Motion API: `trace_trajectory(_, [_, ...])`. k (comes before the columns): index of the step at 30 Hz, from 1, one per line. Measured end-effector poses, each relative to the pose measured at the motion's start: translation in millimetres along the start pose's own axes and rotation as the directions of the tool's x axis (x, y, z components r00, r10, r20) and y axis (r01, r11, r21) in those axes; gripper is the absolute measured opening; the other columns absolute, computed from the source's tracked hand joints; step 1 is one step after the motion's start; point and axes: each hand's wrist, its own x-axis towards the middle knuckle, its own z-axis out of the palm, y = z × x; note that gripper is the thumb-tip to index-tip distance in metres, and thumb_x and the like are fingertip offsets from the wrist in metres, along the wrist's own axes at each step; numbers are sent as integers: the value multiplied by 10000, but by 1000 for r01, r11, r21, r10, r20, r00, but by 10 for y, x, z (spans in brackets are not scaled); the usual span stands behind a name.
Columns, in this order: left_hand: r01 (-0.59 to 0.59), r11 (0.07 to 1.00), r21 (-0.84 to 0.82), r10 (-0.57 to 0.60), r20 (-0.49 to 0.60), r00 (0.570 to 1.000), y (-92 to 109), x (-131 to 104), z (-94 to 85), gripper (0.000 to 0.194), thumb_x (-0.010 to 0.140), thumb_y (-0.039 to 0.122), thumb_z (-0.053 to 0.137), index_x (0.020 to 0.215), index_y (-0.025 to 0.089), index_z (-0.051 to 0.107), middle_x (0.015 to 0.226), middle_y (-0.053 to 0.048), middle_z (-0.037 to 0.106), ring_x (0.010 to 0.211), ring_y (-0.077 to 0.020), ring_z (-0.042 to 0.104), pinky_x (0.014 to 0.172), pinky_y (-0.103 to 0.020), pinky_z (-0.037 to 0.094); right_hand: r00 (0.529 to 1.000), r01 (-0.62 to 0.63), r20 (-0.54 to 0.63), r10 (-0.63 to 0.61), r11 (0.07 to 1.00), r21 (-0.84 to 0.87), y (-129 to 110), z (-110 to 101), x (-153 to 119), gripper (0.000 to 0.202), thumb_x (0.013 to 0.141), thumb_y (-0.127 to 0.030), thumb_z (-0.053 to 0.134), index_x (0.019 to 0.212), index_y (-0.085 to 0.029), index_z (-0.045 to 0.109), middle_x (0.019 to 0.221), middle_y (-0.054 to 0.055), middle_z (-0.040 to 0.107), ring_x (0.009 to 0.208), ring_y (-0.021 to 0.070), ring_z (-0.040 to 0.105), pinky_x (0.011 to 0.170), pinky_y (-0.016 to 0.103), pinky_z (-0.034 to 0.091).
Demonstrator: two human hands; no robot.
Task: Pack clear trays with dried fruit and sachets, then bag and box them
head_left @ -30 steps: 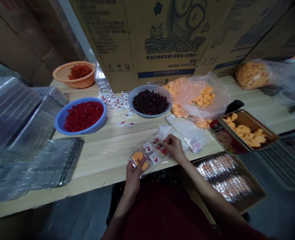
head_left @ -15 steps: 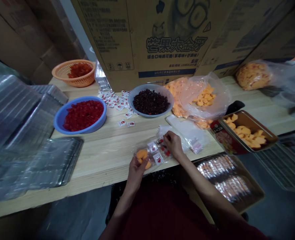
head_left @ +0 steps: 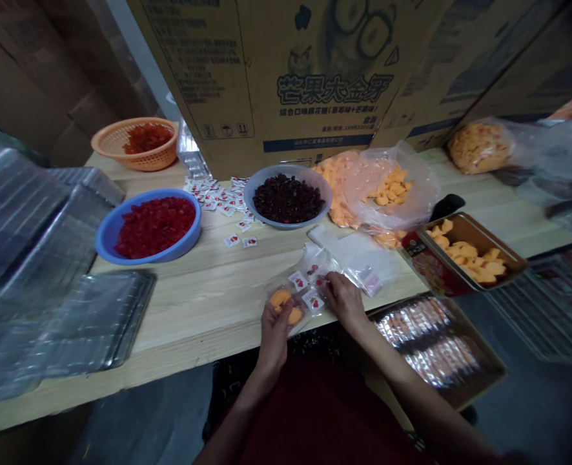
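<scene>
From my remote seat I see the clear pack [head_left: 306,290] at the table's near edge, between the 2 hands. The left hand [head_left: 274,330] is clamped on its left end, thumb over the orange pieces [head_left: 280,298]. Beyond that grip sit 2 printed sachets [head_left: 313,299], then red pieces [head_left: 320,282] beside the fingertips of the right hand [head_left: 347,302]. Those fingers are bent inward; I can't tell whether they pinch the film. Compared with 0.5 s ago, pack and left hand have shifted rightward, and the right hand sits nearer the body, hiding more red pieces.
</scene>
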Motion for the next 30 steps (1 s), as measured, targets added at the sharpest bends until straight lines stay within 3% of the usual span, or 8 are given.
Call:
trace_trajectory(4, [-38, 999, 18, 37, 29, 999, 36, 10, 273, 482, 709, 432, 832, 1057, 189, 605, 1050, -54, 701, 941, -191, 668, 845, -316, 511, 996, 92, 0, -92, 992, 83, -244, -10, -42, 194, 985, -159, 433, 825, -206, 531, 797, 50, 588, 743, 194, 542, 670, 287, 385])
trace_trajectory(8, [-136, 989, 49, 137, -18, 990, 80, 107, 455, 419, 753, 472, 787, 996, 193, 591, 945, -15, 667, 912, -165, 633, 884, -309, 482, 993, 119, -17, -118, 976, 184, -515, 58, 32, 202, 993, -148, 411, 860, -203, 553, 815, 55, 605, 769, 199, 557, 690, 294, 408])
trace_trajectory(12, [-125, 977, 171, 117, 61, 991, 195, 185, 242, 408, 839, 548, 679, 1052, 201, 655, 1133, -68, 669, 1118, -211, 595, 995, -332, 454, 999, 36, -37, -26, 946, 323, -550, 51, 56, 187, 978, -149, 416, 881, -210, 564, 833, 54, 617, 792, 204, 572, 709, 304, 434])
trace_trajectory(16, [-63, 956, 286, -3, 225, 974, 301, 203, -105, 399, 836, 452, 724, 1170, 236, 694, 1351, -70, 608, 1272, -216, 531, 1058, -317, 428, 997, -62, -11, 77, 862, 503, -449, 1, 14, 156, 954, -161, 440, 891, -216, 572, 834, 36, 615, 803, 193, 584, 715, 293, 450])
trace_trajectory(18, [-14, 967, 255, -58, 270, 961, 298, 205, -179, 415, 805, 411, 764, 1174, 230, 705, 1304, -80, 641, 1195, -213, 590, 1020, -322, 464, 996, -79, 9, 88, 833, 547, -412, -8, -8, 147, 951, -178, 451, 878, -217, 573, 819, 28, 608, 785, 186, 582, 697, 288, 446])
trace_trajectory(21, [35, 985, 170, -79, 259, 962, 231, 214, -130, 380, 757, 368, 808, 1084, 191, 731, 1121, -82, 708, 975, -182, 662, 909, -313, 518, 998, -59, 18, 60, 808, 586, -409, -4, -26, 152, 971, -227, 462, 873, -217, 577, 808, 25, 606, 779, 183, 582, 706, 291, 447])
trace_trajectory(25, [-93, 986, 140, 68, 174, 982, 108, 232, 75, 229, 717, 315, 818, 827, 159, 692, 803, -2, 670, 744, -113, 600, 749, -239, 490, 1000, -16, 20, 5, 785, 620, -488, 26, -48, 160, 987, -255, 476, 872, -220, 581, 811, 30, 612, 782, 182, 589, 723, 295, 464])
trace_trajectory(30, [-202, 954, 221, 194, 57, 979, -13, 299, 213, 267, 644, 280, 812, 654, 163, 572, 613, 51, 553, 595, -92, 478, 619, -221, 404, 995, 81, -2, -98, 808, 584, -538, 97, -133, 181, 1000, -238, 439, 919, -217, 600, 863, 54, 644, 838, 203, 613, 784, 337, 504])
